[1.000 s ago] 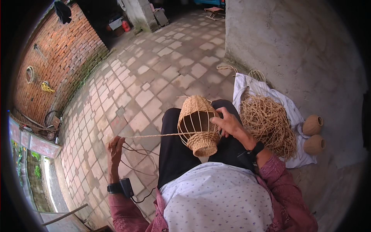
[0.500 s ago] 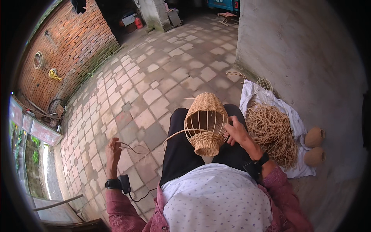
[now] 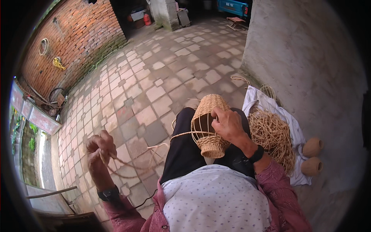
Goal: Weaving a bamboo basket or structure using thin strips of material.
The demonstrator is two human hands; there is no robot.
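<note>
A half-woven straw basket rests on my lap, its bare upright ribs showing between the woven body and the narrow woven rim. My right hand is on its right side, fingers curled at the ribs; whether they pinch a rib or cord is hidden. Out to the left, my raised left hand is closed on a thin straw cord that trails toward my knees. Another stretch of cord runs from the ribs across my left thigh; I cannot tell whether the two join.
To my right, a heap of loose straw cord lies on a white cloth, beside two small woven pots. A grey wall stands beyond them. Paving stretches ahead to a brick wall and a low stool.
My left hand has risen and moved slightly left, pulling the cord along. My right hand has moved up and left over the basket's ribs. The view has shifted a little.
</note>
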